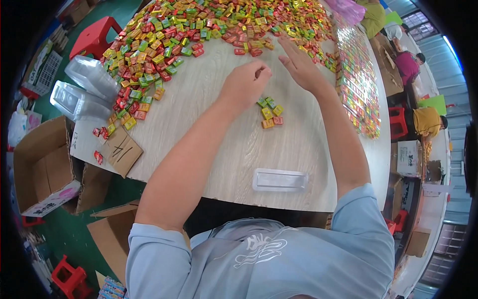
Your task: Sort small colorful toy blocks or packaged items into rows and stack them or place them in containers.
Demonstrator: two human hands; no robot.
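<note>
My left hand [245,83] is closed above the middle of the table, its fingers curled in. Whatever they may hold is hidden. My right hand [302,70] lies open beside it, fingers stretched toward the edge of a large pile of small block-shaped wrapped candies [174,30] in red, green, yellow and orange. A few more wrapped candies [268,113] lie in a small group just below my hands. Closer to me, a shallow clear plastic tray [280,180] rests near the table's front edge.
Filled candy trays [356,74] cover the table's right side. Clear plastic containers [82,102] and a cardboard piece [122,151] sit at the left edge. Open cardboard boxes [47,169] and red stools [94,37] stand on the green floor. Other people [409,67] are at the far right.
</note>
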